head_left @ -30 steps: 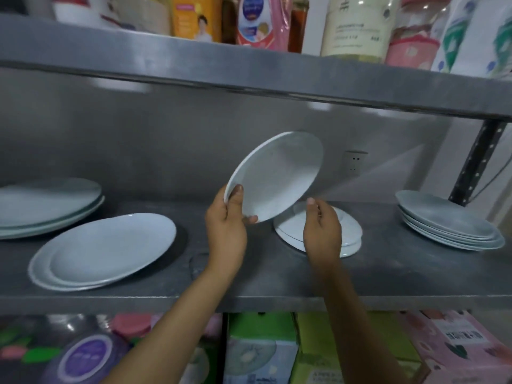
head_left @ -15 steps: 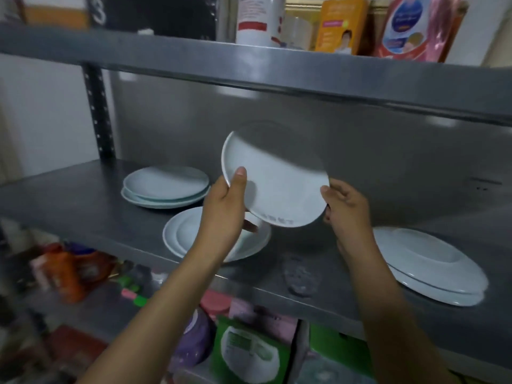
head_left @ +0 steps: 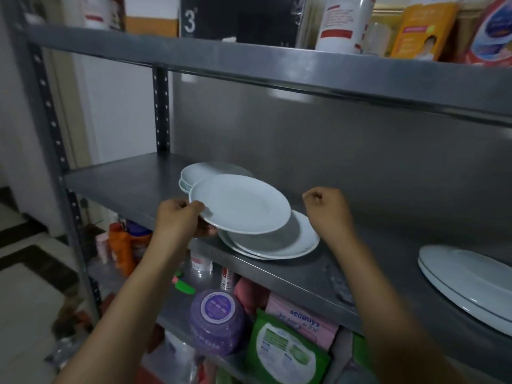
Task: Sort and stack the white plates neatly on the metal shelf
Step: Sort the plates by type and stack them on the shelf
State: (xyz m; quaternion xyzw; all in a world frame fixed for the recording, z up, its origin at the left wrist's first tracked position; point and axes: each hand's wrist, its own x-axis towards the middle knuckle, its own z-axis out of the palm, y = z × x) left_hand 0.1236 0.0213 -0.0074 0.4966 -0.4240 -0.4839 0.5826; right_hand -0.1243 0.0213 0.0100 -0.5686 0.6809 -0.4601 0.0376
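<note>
My left hand (head_left: pixel 177 217) grips the left rim of a white plate (head_left: pixel 241 203), held nearly level above a low stack of larger white plates (head_left: pixel 299 239) on the metal shelf (head_left: pixel 124 178). Behind it, further back on the shelf, lies another small stack of white plates (head_left: pixel 199 171). My right hand (head_left: pixel 327 209) hovers to the right of the held plate with fingers curled, holding nothing. A third stack of white plates (head_left: pixel 465 275) rests at the shelf's right end.
The upper shelf (head_left: pixel 277 67) hangs low overhead, loaded with bottles and boxes. Below the plate shelf sit a purple jar (head_left: pixel 217 320), green and pink packets and an orange bottle (head_left: pixel 120 245). A perforated upright post (head_left: pixel 162 106) stands at the back left.
The plate went from upright to nearly level and moved down over the middle stack. My right hand let go of its rim and pulled away to the right. The view swung left.
</note>
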